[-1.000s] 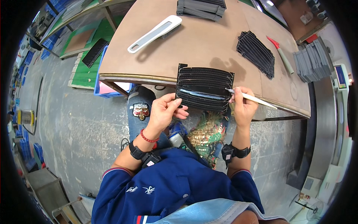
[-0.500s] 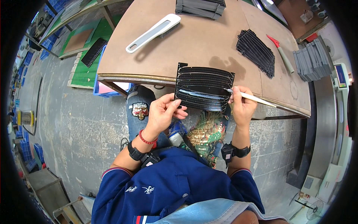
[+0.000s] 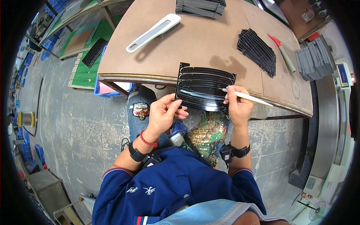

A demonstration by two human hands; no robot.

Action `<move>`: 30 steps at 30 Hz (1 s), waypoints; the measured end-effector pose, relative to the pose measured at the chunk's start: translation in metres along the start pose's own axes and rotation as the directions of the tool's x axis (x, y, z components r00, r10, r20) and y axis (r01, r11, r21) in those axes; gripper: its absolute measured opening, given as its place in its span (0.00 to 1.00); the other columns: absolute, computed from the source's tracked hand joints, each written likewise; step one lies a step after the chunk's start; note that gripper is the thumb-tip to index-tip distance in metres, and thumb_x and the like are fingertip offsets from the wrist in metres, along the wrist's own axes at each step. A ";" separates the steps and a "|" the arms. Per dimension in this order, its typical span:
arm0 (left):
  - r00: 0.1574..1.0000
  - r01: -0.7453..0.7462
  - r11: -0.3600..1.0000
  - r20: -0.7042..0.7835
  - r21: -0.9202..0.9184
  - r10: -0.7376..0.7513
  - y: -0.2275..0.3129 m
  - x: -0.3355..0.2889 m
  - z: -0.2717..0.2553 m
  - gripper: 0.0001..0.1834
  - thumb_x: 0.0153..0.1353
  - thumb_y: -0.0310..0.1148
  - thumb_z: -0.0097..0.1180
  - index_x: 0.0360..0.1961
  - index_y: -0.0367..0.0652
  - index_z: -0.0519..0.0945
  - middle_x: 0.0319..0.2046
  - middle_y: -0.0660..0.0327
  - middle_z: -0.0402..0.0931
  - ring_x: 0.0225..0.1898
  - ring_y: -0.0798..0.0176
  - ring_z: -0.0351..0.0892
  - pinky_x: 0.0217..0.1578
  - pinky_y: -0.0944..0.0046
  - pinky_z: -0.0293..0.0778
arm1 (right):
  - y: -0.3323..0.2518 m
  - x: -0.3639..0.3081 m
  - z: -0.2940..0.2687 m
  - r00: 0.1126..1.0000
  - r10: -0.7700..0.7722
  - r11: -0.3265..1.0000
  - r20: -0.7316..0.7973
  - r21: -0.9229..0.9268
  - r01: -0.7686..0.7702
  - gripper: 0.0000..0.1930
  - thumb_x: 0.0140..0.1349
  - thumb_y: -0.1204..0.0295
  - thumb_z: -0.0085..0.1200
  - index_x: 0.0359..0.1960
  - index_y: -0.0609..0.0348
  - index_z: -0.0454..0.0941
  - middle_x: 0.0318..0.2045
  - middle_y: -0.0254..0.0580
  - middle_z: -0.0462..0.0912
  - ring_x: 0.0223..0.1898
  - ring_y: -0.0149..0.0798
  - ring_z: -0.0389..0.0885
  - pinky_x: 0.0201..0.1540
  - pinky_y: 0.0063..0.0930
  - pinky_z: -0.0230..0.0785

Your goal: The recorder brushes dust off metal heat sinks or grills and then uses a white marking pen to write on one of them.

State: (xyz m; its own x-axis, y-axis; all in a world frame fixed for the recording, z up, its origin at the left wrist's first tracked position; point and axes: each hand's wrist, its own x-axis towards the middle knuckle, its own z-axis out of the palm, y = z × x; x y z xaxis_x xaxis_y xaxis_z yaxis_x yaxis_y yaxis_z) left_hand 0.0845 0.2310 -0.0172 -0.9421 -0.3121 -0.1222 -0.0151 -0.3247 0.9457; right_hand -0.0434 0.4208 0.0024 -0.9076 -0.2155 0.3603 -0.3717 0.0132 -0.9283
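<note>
A black slotted panel [image 3: 204,90] with long curved strips is held tilted at the table's near edge. My left hand [image 3: 167,109] pinches its lower left side between thumb and fingers. In my right hand [image 3: 238,104] is a slim, pale pen-like tool [image 3: 255,98], gripped like a pencil. Its thin tip touches or hovers just over the panel right of the middle; I cannot tell which. A bright sheen runs along the panel's middle and lower strips.
On the brown table [image 3: 210,41] lie a white-handled brush [image 3: 153,33], a fanned pile of black panels [image 3: 257,52], a dark stack [image 3: 201,8] at the back, and a red-and-pale hand tool [image 3: 282,52]. Grey pieces [image 3: 314,59] stand at the right edge. A blue crate [image 3: 107,88] sits below left.
My right hand has shifted slightly left, carrying the tool's tip further in along the panel. My left hand and the panel have hardly moved.
</note>
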 end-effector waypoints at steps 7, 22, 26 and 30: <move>1.000 0.002 1.000 0.001 -0.009 -0.002 -0.001 -0.001 0.001 0.14 0.67 0.27 0.49 0.51 0.30 0.74 0.31 0.52 0.81 0.28 0.63 0.84 0.29 0.68 0.82 | -0.001 -0.002 0.007 1.000 -0.009 1.000 0.018 -0.017 0.010 0.06 0.62 0.74 0.57 0.32 0.66 0.79 0.19 0.33 0.77 0.19 0.22 0.73 0.20 0.15 0.66; 0.998 0.055 0.998 0.001 -0.028 -0.055 -0.002 -0.002 0.004 0.13 0.66 0.26 0.49 0.48 0.31 0.76 0.29 0.55 0.81 0.26 0.67 0.83 0.27 0.71 0.80 | -0.012 -0.007 0.047 0.965 -0.149 0.981 0.214 -0.091 0.171 0.04 0.62 0.76 0.56 0.33 0.66 0.80 0.23 0.35 0.79 0.22 0.23 0.75 0.22 0.15 0.68; 0.997 0.073 0.997 0.015 0.003 -0.073 -0.005 -0.003 0.002 0.14 0.67 0.25 0.48 0.52 0.30 0.74 0.31 0.53 0.81 0.27 0.64 0.83 0.29 0.68 0.81 | -0.021 -0.007 0.058 0.947 -0.181 0.970 0.267 -0.109 0.216 0.04 0.61 0.77 0.57 0.32 0.66 0.80 0.24 0.36 0.80 0.22 0.23 0.75 0.22 0.16 0.68; 0.997 0.070 0.997 0.015 -0.018 -0.070 -0.005 -0.002 0.000 0.14 0.67 0.25 0.48 0.51 0.30 0.74 0.31 0.52 0.81 0.27 0.65 0.83 0.29 0.68 0.81 | -0.022 -0.006 0.051 0.975 -0.023 0.997 0.221 0.079 0.006 0.04 0.62 0.77 0.55 0.35 0.66 0.78 0.23 0.36 0.78 0.21 0.23 0.74 0.23 0.16 0.68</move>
State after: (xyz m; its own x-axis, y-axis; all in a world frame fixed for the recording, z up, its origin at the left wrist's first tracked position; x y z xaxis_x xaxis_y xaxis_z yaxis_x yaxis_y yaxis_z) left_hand 0.0868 0.2335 -0.0213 -0.9437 -0.2752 -0.1838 -0.0754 -0.3618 0.9292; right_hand -0.0194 0.3725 0.0162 -0.8330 -0.4265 0.3524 -0.3602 -0.0653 -0.9306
